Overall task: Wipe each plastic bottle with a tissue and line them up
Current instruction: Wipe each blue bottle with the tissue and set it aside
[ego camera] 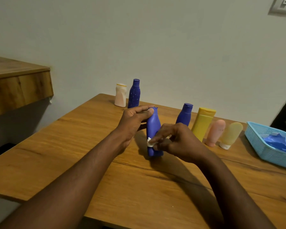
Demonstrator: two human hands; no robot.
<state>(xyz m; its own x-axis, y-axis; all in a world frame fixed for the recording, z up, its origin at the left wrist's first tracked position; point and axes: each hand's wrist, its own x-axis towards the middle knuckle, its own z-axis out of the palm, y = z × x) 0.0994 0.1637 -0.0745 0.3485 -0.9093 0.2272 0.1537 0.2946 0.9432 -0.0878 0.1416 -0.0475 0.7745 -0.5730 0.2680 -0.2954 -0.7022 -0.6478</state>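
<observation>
Item 1: plain blue bottle (153, 128), roughly upright at the middle of the wooden surface (73, 154). Whether its base touches the wood, I cannot tell. My left hand (132, 123) grips it at the neck and cap, fingers curled round.

Item 2: white tissue (150, 143), wadded and pinched in the fingers of my right hand (177, 141), pressed to the lower body of the plain blue bottle.

Item 3: far edge, by the wall, side by side: cream bottle (120, 96) and speckled blue bottle (134, 95), both upright.

Item 4: to the right, a close row: second blue bottle (185, 115), yellow bottle (203, 123), pink tube (215, 133) and pale yellow tube (230, 135), both tubes standing on their caps.

Item 5: light blue basket (261, 151) at the right edge, holding something blue; what it is I cannot tell.
</observation>
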